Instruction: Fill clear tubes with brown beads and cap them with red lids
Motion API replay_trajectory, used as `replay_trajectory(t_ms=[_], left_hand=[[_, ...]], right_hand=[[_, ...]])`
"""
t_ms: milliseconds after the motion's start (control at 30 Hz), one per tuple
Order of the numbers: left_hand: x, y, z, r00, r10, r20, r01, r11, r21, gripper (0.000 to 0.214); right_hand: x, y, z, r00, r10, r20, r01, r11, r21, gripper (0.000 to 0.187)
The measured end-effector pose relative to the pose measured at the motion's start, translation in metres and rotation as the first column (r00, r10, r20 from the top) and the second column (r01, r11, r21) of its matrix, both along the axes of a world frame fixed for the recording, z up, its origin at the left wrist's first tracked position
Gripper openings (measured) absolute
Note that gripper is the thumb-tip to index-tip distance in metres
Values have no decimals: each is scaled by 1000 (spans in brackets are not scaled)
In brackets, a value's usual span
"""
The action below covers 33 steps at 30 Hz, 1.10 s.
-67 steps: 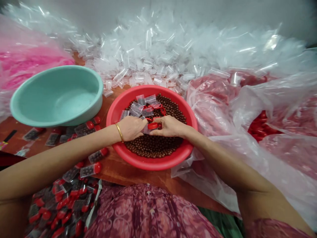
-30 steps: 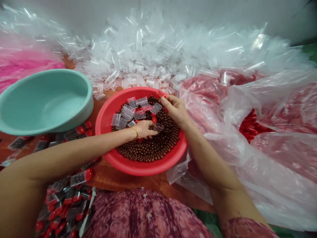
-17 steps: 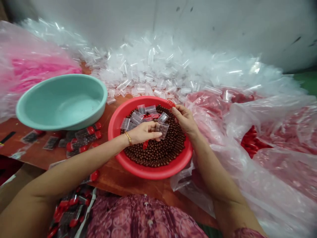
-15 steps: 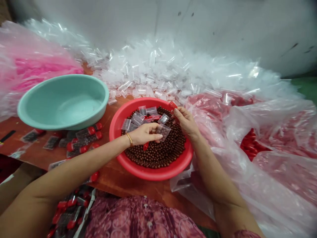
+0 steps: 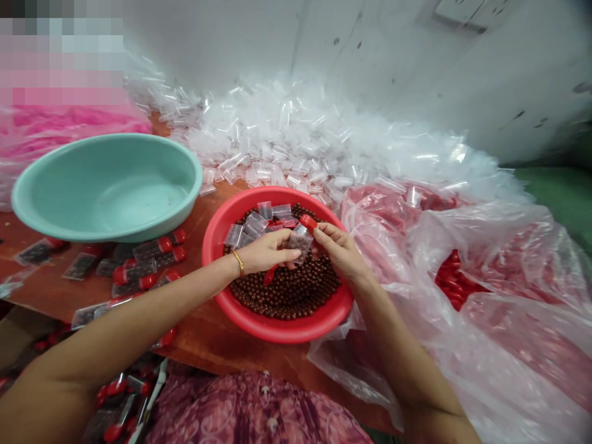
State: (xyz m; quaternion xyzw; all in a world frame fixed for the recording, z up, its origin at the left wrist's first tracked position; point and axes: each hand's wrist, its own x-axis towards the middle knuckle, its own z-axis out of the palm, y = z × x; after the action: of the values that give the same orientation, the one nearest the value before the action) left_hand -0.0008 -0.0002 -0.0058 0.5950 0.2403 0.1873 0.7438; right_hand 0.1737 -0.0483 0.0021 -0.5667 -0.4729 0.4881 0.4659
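A red basin (image 5: pixel 222 222) in front of me holds small brown balls (image 5: pixel 287 296) and several empty clear tubes (image 5: pixel 252 223). Over it, my left hand (image 5: pixel 266 253) pinches a clear tube filled with brown balls (image 5: pixel 300 242). My right hand (image 5: pixel 337 250) meets it from the right, fingers closed on a red cap (image 5: pixel 308 222) at the tube's top end. A second red piece (image 5: pixel 269 275) pokes out under my left hand.
A teal basin (image 5: pixel 108 185) stands at the left. Filled, red-capped tubes (image 5: pixel 143 259) lie on the wooden table below it. A heap of empty clear tubes (image 5: pixel 296 142) runs along the wall. Plastic bags with red caps (image 5: pixel 456 287) sit right, pink bags (image 5: pixel 65 123) far left.
My right hand came back from the basin's far rim with a red cap and brought it to the filled tube that my left hand lifted from the balls.
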Motion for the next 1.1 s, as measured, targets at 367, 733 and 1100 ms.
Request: replay_trajectory(t_ms=[367,733,1100], left_hand=[[1,-2,9,998,41,-44,-40,999,1,9],[1,-5,2,975,188,-118,-149,948,280,14],[0,-6,9,929,333,-161,-148,733,663,23]], right_hand=[[4,-11,-3,850,-139,509,-78,921,381,32],[-4,-19,-10,619,-334,711,-364,680,636,44],[-24,-37,0,662,-343,666,-217,763,608,49]])
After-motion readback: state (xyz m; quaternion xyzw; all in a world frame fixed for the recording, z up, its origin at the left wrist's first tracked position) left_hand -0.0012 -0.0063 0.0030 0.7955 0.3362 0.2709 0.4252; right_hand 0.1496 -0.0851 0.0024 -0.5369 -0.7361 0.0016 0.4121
